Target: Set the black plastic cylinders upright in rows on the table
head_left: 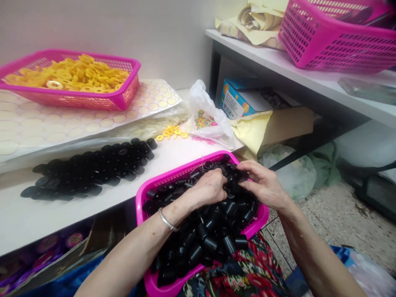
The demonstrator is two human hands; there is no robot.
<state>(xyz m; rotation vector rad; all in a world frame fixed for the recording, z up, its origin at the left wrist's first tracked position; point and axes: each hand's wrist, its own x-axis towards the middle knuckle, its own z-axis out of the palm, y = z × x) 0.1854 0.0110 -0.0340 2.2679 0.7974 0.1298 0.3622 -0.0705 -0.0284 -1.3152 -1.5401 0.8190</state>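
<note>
- Floral fabric [247,276] sits nearest you, bottom edge, with the near basket [140,202] (pink, slotted) resting on it.
- Near basket is piled with black caps [210,239], loose and lying at all angles.
- Your left hand [210,187] is at the far end of that pile, knuckles up, fingers curled down into the caps. Can't tell whether it's clamped on one.
- Your right hand [262,185] is just right of it, nearly touching, with its fingertips pinched on black caps at the basket's far rim.
- Metal bracelet [167,222] is on your left wrist.
- White table [31,218] is to the left, its edge against the near basket.
- Laid-out caps [93,169] lie on the table in flat rows, left of your hands.
- Loose yellow rings [171,133] lie farther back, beside a clear plastic bag [207,119] of coloured bits.
- Far basket [123,97], far left, is heaped with ring stock [77,74] in yellow and sits on a sticker sheet [93,119].
- Shelf basket [324,45], also pink, is far right, up on a white shelf [278,57].
</note>
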